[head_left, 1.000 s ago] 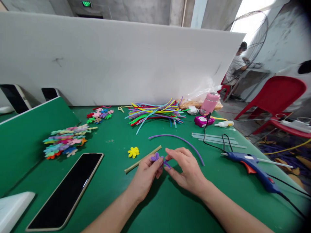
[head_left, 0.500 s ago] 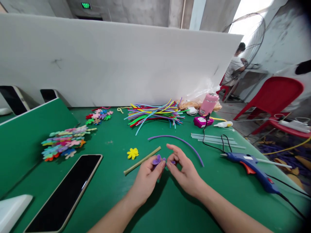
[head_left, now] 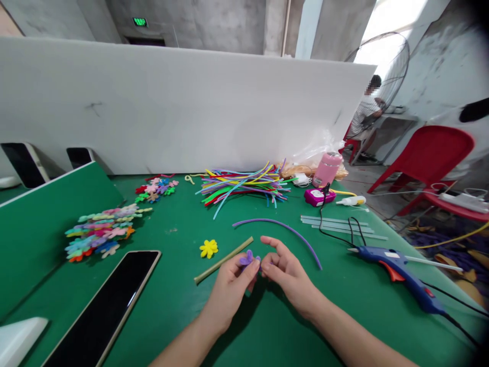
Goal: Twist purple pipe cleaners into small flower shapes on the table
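Between thumb and fingers, my left hand (head_left: 232,285) pinches a small purple pipe-cleaner flower (head_left: 246,259) with looped petals. My right hand (head_left: 288,272) is closed in a pinch at the flower's right side, index finger raised; its fingertips mostly hide the bit of purple pipe cleaner there. Just behind both hands, a loose purple pipe cleaner (head_left: 287,224) lies in a curve on the green table (head_left: 175,316). An olive-green stick (head_left: 223,261) rests beside my left hand, and a yellow pipe-cleaner flower (head_left: 209,248) lies left of it.
A blue glue gun (head_left: 401,270) with a cord and clear glue sticks (head_left: 336,225) lie right. Farther back are a heap of coloured pipe cleaners (head_left: 244,186) and a pink bottle (head_left: 327,169). Finished flowers (head_left: 101,229) and a phone (head_left: 103,306) occupy the left.
The view has tilted up slightly, so the table things sit lower. My right fingertips have come closer to the purple flower, and the purple piece in them shows less.
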A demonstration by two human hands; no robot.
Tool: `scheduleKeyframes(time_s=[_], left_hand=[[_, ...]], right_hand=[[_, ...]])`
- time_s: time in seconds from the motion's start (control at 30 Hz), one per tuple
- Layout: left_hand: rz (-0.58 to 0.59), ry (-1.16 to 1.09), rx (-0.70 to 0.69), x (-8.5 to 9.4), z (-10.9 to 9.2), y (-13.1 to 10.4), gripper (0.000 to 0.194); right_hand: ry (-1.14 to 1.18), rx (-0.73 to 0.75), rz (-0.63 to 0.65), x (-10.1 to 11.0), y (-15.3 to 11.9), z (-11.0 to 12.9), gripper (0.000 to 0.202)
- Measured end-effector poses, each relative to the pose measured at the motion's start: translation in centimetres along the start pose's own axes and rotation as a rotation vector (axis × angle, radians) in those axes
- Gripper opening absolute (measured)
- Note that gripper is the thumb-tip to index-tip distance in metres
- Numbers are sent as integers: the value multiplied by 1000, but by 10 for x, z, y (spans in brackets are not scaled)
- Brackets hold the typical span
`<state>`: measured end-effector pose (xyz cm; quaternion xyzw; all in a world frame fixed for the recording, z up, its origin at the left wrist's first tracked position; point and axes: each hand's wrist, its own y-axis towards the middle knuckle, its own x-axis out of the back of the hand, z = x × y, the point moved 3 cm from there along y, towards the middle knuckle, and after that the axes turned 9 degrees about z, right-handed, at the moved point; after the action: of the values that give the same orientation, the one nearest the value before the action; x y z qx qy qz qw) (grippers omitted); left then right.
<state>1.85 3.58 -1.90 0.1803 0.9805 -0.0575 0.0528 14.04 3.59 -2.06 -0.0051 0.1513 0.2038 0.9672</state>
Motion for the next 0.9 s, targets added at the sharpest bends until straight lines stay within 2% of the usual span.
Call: scheduleKeyframes(time_s=[0.27, 0.57, 0.77, 0.9], left_hand=[[51, -240, 10, 5, 8, 2, 22], [16, -232, 36, 5, 6, 4, 23], [-48, -426, 62, 6, 3, 6, 19], [-49, -476, 91, 7, 3, 7, 16]], right_hand=[[-229, 92, 5, 1, -5, -2, 45], [-438, 167, 24, 1, -8, 6, 43], [-874, 403, 57, 5, -12, 19, 63], [-1139, 520, 101, 0, -14, 27, 59]])
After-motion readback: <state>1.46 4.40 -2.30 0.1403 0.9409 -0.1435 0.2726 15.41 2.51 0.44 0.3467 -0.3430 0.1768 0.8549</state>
